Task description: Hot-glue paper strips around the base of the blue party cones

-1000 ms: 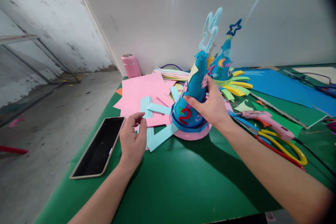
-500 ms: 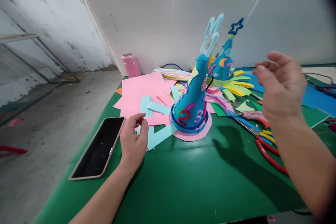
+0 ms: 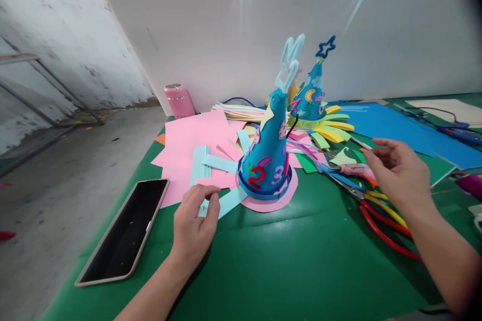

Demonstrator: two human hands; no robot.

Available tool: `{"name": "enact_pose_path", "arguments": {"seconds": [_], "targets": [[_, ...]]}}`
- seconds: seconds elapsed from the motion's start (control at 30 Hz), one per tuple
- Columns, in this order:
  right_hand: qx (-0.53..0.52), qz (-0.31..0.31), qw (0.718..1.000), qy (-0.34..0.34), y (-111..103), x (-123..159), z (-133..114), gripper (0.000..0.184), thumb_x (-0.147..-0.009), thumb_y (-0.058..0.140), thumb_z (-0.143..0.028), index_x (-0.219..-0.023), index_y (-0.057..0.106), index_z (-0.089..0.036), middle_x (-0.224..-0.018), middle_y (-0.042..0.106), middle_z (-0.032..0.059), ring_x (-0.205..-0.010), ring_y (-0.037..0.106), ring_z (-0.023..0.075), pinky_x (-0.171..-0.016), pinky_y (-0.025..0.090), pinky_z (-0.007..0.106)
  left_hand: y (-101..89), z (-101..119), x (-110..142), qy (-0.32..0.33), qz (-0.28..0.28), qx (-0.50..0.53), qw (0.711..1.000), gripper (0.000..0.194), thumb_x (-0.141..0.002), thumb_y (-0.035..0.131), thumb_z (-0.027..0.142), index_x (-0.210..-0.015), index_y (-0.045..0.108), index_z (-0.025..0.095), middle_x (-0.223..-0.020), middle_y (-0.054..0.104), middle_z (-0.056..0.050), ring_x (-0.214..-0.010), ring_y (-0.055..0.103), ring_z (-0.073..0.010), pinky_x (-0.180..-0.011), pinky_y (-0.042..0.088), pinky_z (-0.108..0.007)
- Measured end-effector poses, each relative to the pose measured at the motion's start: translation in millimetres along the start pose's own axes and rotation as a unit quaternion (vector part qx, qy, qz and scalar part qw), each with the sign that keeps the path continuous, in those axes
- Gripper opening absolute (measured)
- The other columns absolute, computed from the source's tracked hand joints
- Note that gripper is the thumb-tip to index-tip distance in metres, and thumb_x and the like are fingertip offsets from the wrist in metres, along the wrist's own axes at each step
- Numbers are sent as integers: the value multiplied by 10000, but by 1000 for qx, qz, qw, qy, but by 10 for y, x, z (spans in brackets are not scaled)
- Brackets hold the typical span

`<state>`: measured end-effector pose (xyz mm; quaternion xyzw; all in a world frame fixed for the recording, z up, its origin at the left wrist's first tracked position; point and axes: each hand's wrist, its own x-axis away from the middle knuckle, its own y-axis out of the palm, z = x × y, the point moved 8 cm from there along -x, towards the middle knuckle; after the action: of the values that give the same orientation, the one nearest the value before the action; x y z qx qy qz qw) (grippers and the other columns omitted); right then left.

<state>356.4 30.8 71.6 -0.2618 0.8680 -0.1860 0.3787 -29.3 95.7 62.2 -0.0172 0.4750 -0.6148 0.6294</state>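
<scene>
A blue paper cone hat (image 3: pixel 265 153) stands upright, with a red 2, a purple 3 and a pale-blue fuzzy wire shape (image 3: pixel 289 62) at its tip. Under it lies a round pink paper base (image 3: pixel 269 204), and light-blue paper strips (image 3: pixel 221 163) reach out to its left. Over one of these strips hovers my left hand (image 3: pixel 196 225), fingers loosely curled, thumb and forefinger slightly apart, nothing visible between them. My right hand (image 3: pixel 401 173) is above the scissors and a pink-handled tool (image 3: pixel 352 169) on the right, its fingers bent and apart, holding nothing visible.
A phone (image 3: pixel 124 233) lies at the table's left edge. Behind are pink sheets (image 3: pixel 196 135), a pink flask (image 3: pixel 179 101), and a second blue cone hat (image 3: pixel 311 95) with a star and yellow-green strips. Red-handled scissors (image 3: pixel 380 230) and blue sheets (image 3: pixel 391 125) lie to the right.
My right hand has come down toward the tools on the table. My left hand stays beside the strips, its thumb and forefinger reaching a little farther right. The view has tilted up slightly.
</scene>
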Motion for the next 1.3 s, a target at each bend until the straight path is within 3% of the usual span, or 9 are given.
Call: {"name": "enact_pose_path", "arguments": {"seconds": [0.17,0.67,0.83,0.93,1.03,1.17,1.3], "targets": [[-16,-25,1000,0,141,28,-48,366,-706,560,-344,-1035,532,-185,-722,584,18,-593,562,144,-521,470,256,3,-18,-8,-5,-11,-9,1000,98,-798,447,161,-816,541,183,-704,568,-5,-700,551,-143,-590,411,-243],[-9,-93,996,0,303,-57,-186,329,-688,606,-274,-1004,550,-203,-695,598,28,-554,553,141,-518,454,264,43,-25,-6,-11,-22,12,1000,88,-772,458,201,-766,546,196,-676,583,-1,-619,552,-142,-580,424,-250],[-30,-110,993,-4,373,-9,-306,342,-703,588,-323,-1015,536,-192,-719,597,31,-565,558,142,-493,456,260,10,-139,-12,-60,-14,-33,998,122,-776,443,236,-760,555,191,-682,591,-1,-629,554,-137,-601,435,-247],[-49,-127,991,-14,420,167,-498,293,-715,575,-336,-972,544,-198,-743,605,30,-627,579,153,-526,466,257,-64,-312,-39,-100,9,-77,992,138,-783,432,256,-811,547,185,-707,586,-12,-667,555,-149,-621,436,-263],[-73,-182,979,-55,504,466,-819,210,-733,568,-309,-923,550,-223,-763,608,9,-667,579,138,-587,470,240,-108,-500,-86,-136,3,-128,982,160,-768,446,276,-860,534,178,-718,577,-20,-691,555,-169,-639,436,-294],[-125,-266,948,-119,638,890,-1185,166,-777,522,-266,-937,542,-224,-755,596,0,-657,562,120,-612,464,221,-108,-644,-136,-163,-35,-201,965,243,-730,483,356,-867,541,163,-786,583,-64,-766,550,-241,-648,423,-370],[-158,-317,924,-146,759,1165,-1248,168,-799,482,-228,-961,526,-213,-766,592,15,-656,555,125,-606,456,232,-26,-628,-155,-148,-93,-245,954,227,-739,458,340,-839,574,172,-877,587,-81,-856,529,-259,-709,406,-381]]}}
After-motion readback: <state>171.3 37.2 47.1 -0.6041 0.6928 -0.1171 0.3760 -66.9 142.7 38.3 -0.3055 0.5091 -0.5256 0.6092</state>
